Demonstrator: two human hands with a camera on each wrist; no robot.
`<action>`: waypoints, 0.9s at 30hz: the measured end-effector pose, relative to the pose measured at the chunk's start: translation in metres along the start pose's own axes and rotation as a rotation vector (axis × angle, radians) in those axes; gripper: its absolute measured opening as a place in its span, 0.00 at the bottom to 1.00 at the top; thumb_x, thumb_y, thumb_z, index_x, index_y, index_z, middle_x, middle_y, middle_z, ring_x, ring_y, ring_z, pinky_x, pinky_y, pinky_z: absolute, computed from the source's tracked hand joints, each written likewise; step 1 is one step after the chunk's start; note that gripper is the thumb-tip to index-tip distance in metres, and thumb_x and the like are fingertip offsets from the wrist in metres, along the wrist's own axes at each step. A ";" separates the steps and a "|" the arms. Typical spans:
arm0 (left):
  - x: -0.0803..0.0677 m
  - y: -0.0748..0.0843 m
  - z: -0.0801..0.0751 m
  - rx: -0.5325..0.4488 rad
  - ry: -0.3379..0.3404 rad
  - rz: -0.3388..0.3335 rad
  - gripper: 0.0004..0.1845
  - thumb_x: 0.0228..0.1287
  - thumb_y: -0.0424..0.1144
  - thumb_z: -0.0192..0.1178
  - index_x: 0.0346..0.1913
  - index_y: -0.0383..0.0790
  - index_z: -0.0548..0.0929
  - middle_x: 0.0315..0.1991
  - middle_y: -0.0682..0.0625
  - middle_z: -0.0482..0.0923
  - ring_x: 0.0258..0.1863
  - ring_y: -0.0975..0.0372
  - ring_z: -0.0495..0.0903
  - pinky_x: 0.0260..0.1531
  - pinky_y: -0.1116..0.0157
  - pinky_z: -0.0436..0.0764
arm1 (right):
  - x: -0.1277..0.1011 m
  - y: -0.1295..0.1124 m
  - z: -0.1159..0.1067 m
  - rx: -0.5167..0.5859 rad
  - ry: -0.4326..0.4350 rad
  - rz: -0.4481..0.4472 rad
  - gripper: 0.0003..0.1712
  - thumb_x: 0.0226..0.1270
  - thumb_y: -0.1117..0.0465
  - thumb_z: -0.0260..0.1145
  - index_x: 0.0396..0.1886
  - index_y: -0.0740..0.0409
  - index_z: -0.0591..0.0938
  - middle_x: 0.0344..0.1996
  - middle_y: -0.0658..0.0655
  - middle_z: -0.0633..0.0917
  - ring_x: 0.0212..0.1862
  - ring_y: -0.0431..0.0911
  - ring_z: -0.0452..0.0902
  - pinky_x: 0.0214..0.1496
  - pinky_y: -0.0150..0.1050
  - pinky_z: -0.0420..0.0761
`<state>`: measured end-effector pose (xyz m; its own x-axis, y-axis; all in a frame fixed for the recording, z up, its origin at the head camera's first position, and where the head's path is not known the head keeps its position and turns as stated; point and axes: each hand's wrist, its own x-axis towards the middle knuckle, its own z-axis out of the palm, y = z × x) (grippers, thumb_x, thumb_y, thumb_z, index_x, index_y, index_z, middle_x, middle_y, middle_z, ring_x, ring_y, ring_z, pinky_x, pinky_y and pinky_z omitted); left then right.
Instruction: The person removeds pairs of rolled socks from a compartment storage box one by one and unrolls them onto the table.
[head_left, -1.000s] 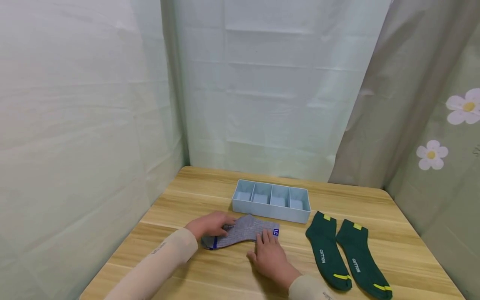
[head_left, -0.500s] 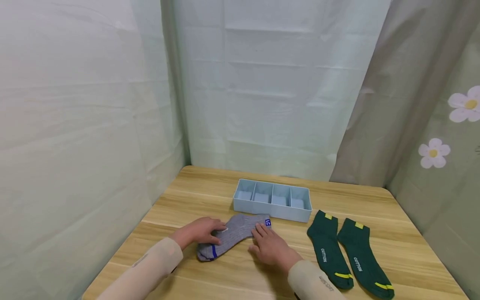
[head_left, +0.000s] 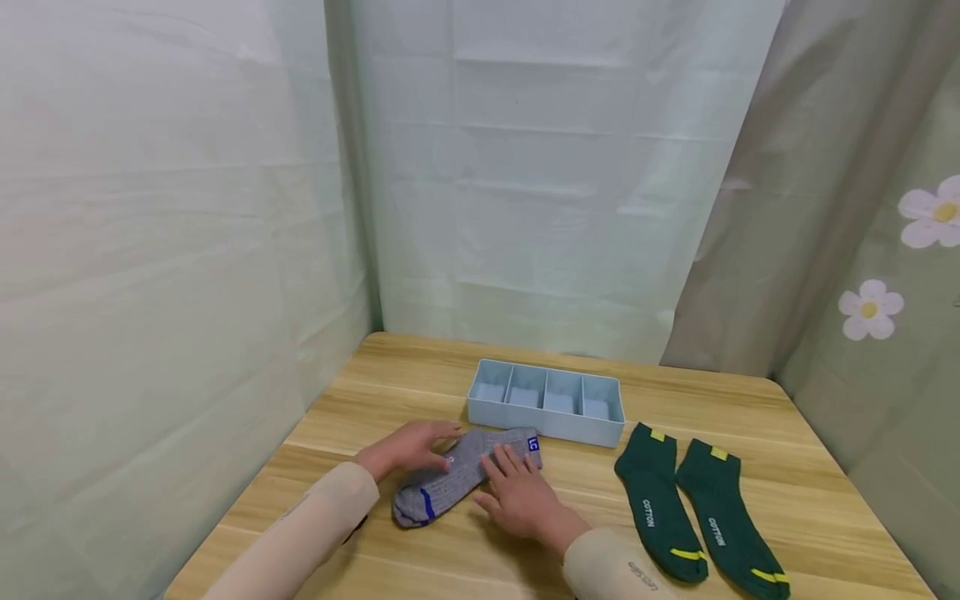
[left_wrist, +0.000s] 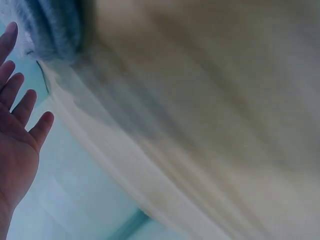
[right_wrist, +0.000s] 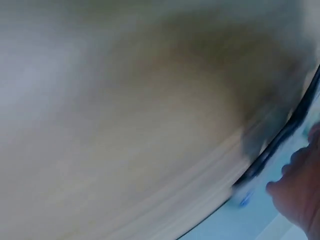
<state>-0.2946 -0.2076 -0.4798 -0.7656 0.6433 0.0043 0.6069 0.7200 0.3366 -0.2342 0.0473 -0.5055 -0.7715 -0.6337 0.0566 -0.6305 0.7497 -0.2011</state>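
Head view: both hands (head_left: 517,498) flat on sock (head_left: 463,475).

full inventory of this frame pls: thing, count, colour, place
grey sock: 1, grey with blue stripe and blue label, flat on the table's front left, under both hands
green socks: 2, dark green with yellow marks and white lettering, side by side on the right, apart from the grey one
tray: 1, light blue, four compartments in a row, behind the grey sock
table: 1, light wood, carries all of the above
curtains: pale green at back and left, white flowers on the right one
left hand: 1, fingers on the grey sock's left part
right hand: 1, fingers flat on the sock's middle
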 end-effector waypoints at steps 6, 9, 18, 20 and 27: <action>0.015 0.005 -0.001 0.072 -0.070 0.042 0.28 0.64 0.39 0.68 0.66 0.37 0.76 0.67 0.40 0.71 0.67 0.47 0.69 0.65 0.50 0.67 | 0.001 -0.035 0.008 -0.018 -0.078 -0.010 0.40 0.76 0.33 0.42 0.76 0.53 0.66 0.75 0.63 0.61 0.76 0.57 0.53 0.71 0.62 0.58; 0.015 0.005 0.000 0.091 -0.115 0.004 0.27 0.65 0.39 0.66 0.67 0.38 0.76 0.67 0.40 0.71 0.67 0.47 0.68 0.65 0.49 0.67 | 0.000 -0.039 0.007 -0.042 -0.124 -0.005 0.40 0.75 0.32 0.42 0.76 0.50 0.66 0.76 0.60 0.60 0.76 0.54 0.52 0.71 0.60 0.58; 0.006 0.000 0.003 0.101 -0.154 -0.082 0.28 0.69 0.46 0.62 0.69 0.42 0.75 0.69 0.44 0.70 0.69 0.46 0.65 0.67 0.48 0.64 | 0.000 -0.022 0.006 -0.042 -0.149 -0.087 0.38 0.77 0.33 0.40 0.76 0.47 0.65 0.76 0.57 0.59 0.77 0.52 0.51 0.72 0.61 0.55; 0.003 0.001 0.003 0.111 -0.150 -0.065 0.28 0.69 0.47 0.62 0.69 0.41 0.74 0.70 0.43 0.69 0.70 0.46 0.64 0.67 0.48 0.63 | -0.002 -0.019 0.004 -0.039 -0.149 -0.101 0.36 0.77 0.35 0.41 0.76 0.46 0.66 0.76 0.56 0.60 0.76 0.51 0.52 0.72 0.60 0.55; 0.000 0.007 0.003 0.077 -0.113 -0.026 0.28 0.68 0.43 0.64 0.67 0.35 0.75 0.70 0.36 0.67 0.70 0.44 0.64 0.67 0.48 0.64 | -0.006 -0.013 -0.003 -0.058 -0.140 -0.142 0.34 0.78 0.36 0.42 0.75 0.46 0.68 0.75 0.54 0.62 0.76 0.48 0.54 0.72 0.57 0.57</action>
<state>-0.2897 -0.2024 -0.4804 -0.7548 0.6464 -0.1114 0.6052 0.7518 0.2619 -0.2217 0.0415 -0.5002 -0.6581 -0.7508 -0.0572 -0.7388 0.6585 -0.1436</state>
